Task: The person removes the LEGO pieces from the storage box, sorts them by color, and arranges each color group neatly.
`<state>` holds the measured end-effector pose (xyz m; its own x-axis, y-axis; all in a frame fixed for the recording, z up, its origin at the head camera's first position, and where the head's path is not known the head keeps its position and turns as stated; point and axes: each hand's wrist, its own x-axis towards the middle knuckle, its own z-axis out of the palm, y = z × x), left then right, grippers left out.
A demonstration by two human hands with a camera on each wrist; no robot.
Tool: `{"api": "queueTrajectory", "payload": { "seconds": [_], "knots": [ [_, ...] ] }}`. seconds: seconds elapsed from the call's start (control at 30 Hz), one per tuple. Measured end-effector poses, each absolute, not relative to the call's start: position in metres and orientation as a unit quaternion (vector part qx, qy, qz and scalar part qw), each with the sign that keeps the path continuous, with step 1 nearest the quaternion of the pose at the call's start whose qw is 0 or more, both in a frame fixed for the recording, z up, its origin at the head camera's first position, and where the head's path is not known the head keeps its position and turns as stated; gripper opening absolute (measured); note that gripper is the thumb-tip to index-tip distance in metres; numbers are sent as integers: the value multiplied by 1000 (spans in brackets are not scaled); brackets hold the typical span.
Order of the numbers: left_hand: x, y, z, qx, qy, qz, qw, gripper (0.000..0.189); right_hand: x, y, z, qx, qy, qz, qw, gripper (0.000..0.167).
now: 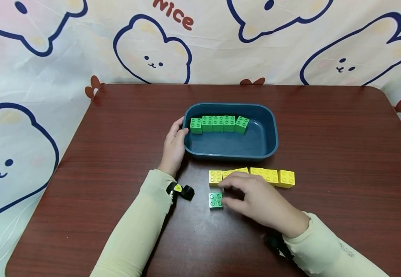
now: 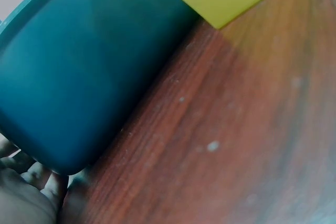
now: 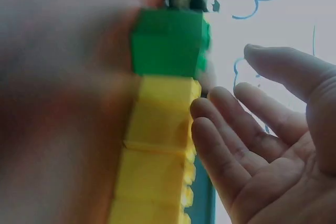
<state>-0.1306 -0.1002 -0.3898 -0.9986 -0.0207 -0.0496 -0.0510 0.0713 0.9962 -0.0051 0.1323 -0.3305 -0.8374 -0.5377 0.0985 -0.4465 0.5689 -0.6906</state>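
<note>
My left hand holds the left end of a dark blue plastic tray, thumb near the rim. In the left wrist view its fingers are at the tray's lower corner. Several green toy bricks stand in a row inside the tray. My right hand hovers with parted fingers over a row of yellow toy bricks, hiding part of it. Its thumb is right beside a single green toy brick in front of the row's left end. In the right wrist view the palm has nothing in it.
The brown wooden table carries the tray and bricks. A cloth with cartoon bears hangs behind and beside the table. Black wrist cameras are strapped at the sleeves.
</note>
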Motion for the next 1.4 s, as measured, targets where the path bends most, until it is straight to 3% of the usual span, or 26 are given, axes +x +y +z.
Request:
{"api": "queueTrajectory", "payload": {
  "seconds": [0.33,0.7,0.87,1.03,1.17,1.4],
  "knots": [
    [-131,-99,-389,-24,733,680,14,43,-36,184,-310,-124,888,-443,3,17],
    [-130,-98,-387,-25,741,671,18,43,-65,233,-325,18,885,-464,-35,36],
    [-130,-95,-387,-18,743,668,24,43,-75,243,-341,40,876,-480,-5,50],
    [-130,-93,-386,-10,746,665,29,43,-83,255,-360,-24,839,-537,84,67],
    [-130,-93,-386,-8,748,663,29,44,-86,262,-370,-61,803,-581,122,68],
    [-130,-94,-387,-15,751,659,33,44,-87,265,-374,-77,799,-584,125,64]
  ]
}}
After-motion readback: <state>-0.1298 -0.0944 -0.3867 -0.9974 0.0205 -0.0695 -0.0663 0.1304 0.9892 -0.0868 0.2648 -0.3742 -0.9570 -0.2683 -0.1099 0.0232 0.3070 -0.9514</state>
